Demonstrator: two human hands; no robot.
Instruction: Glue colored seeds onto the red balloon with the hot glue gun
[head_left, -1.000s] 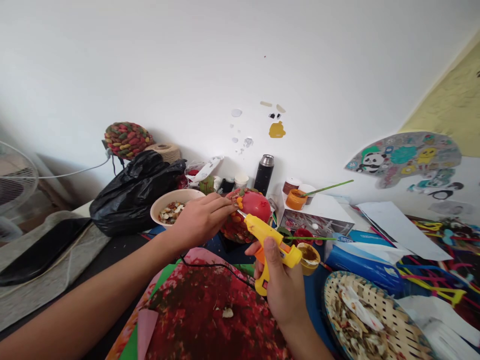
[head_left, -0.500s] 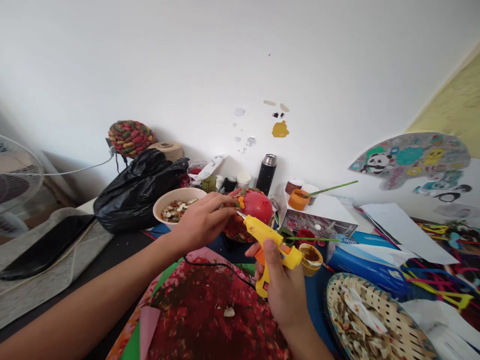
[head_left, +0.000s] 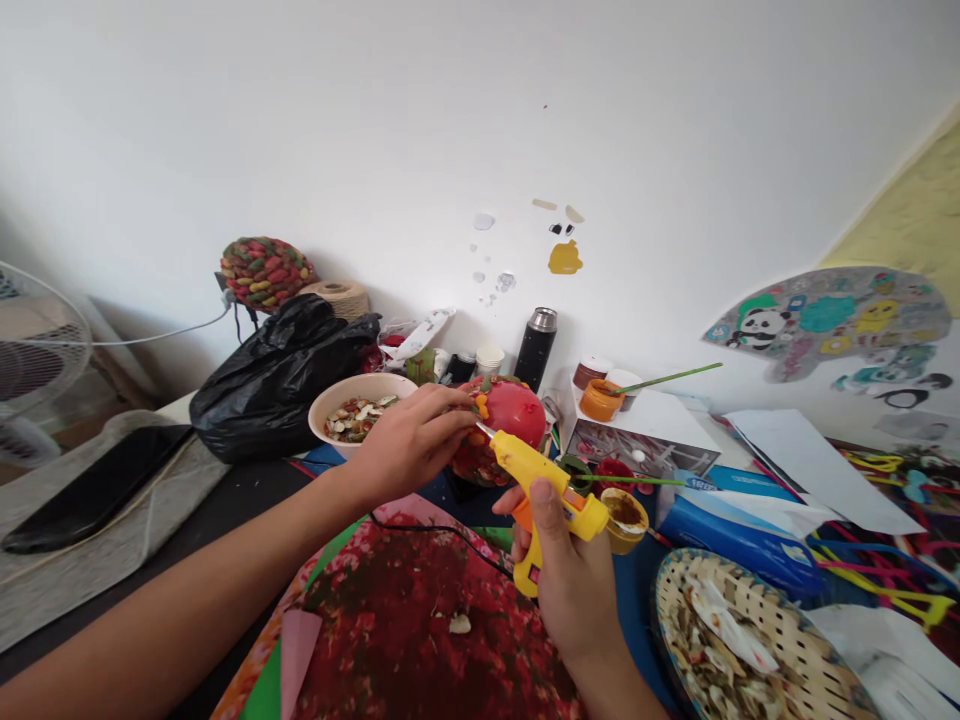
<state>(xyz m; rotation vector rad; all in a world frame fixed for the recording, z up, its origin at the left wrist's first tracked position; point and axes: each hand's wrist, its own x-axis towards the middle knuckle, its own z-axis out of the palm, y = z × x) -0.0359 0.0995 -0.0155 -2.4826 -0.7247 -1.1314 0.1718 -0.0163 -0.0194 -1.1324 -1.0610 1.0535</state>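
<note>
In my right hand (head_left: 576,590) is a yellow hot glue gun (head_left: 529,468), its trigger finger curled at the orange trigger. The nozzle points up and left, close to my left fingertips. My left hand (head_left: 409,438) is closed, thumb and fingers together at the near left side of a red balloon-like ball (head_left: 521,412). What those fingers pinch, if anything, is hidden. Painted pieces in orange, green and dark red cover the ball's left and lower sides; its right upper side is smooth red. A dark cord runs from the glue gun across the paint-stained red sheet (head_left: 420,610).
A bowl (head_left: 319,428) of painted shell-like pieces stands left of the ball. Behind are a black flask (head_left: 535,350) and a black plastic bag (head_left: 270,390). Rightward are an orange paint jar (head_left: 600,402), a yellowish jar (head_left: 624,535), blue tissue pack (head_left: 739,540) and woven basket (head_left: 814,645).
The view has shifted very slightly. Both hands, the glue gun and the ball keep nearly the same positions relative to one another.
</note>
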